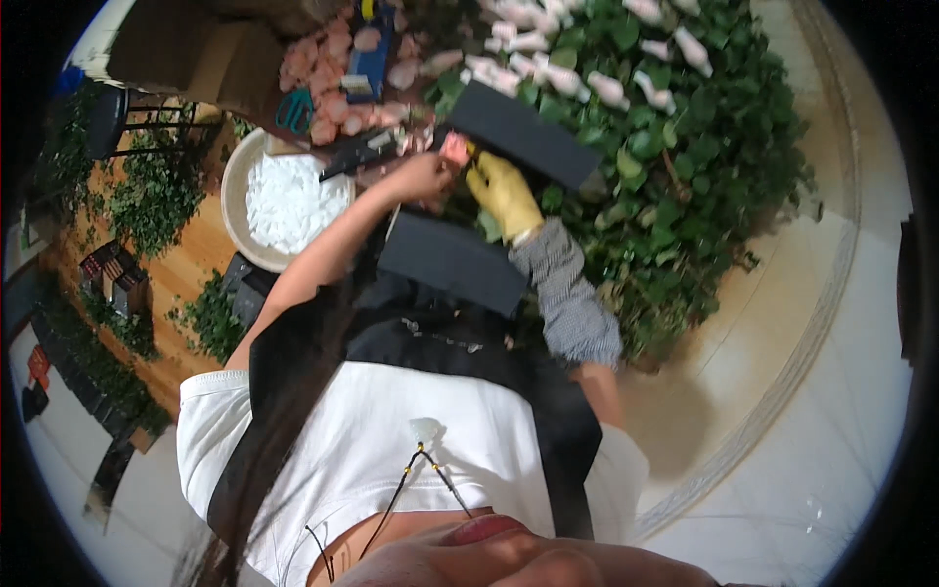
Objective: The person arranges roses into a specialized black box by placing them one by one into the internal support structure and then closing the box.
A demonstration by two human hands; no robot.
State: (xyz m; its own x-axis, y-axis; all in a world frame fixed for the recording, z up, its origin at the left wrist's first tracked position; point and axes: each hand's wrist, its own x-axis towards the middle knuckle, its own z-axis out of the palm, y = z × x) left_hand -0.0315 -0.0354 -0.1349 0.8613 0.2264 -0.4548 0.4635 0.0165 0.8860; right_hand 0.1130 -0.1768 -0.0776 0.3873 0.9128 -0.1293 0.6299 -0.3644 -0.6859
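My bare left hand (423, 176) has its fingers closed at a pink flower head (454, 148). My right hand (503, 199), in a yellow glove with a checked sleeve, pinches just beside that flower; a small dark and yellow item at its fingertips is too small to make out. Two dark rectangular blocks lie near my hands, one beyond them (518, 132) and one closer to me (445, 264). Dark items (362, 150), possibly tools, lie left of the flower among loose petals.
A round tub (231, 196) of white pieces stands left. Pink petals (303, 64), teal scissors (293, 112) and a blue box (366, 64) lie at the back. Leafy stems with pink-wrapped buds (685, 137) fill the right. More foliage (156, 196) lies on the wooden floor.
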